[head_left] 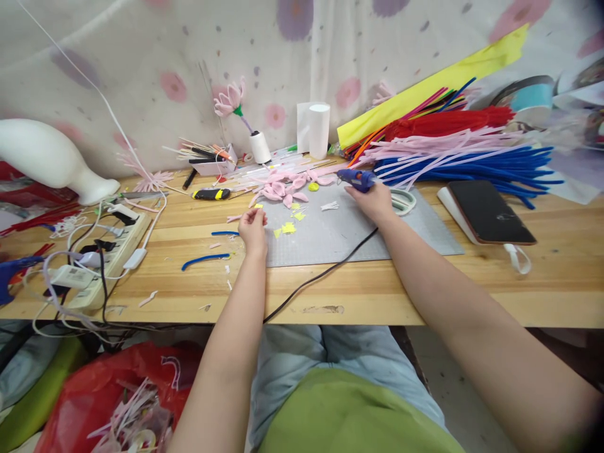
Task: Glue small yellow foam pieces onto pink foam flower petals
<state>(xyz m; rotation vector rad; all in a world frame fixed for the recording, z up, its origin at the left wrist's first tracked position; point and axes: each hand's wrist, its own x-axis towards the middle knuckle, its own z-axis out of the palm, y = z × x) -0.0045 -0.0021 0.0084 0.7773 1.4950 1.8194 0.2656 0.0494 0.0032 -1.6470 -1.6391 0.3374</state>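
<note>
Cord (325, 272) is trailing across the grey mat (425, 236) and under the right forearm (438, 283), so a sharp pull could be snagging it, swinging the gun's possibly hot tip onto the pink petals (276, 189). The blue glue gun (357, 180) is sitting inside the right hand's (372, 202) curled fingers, which are gripping it; the left hand (253, 231) is bunching its fingers beside yellow scraps (288, 228), any hold impossible to tell.
</note>
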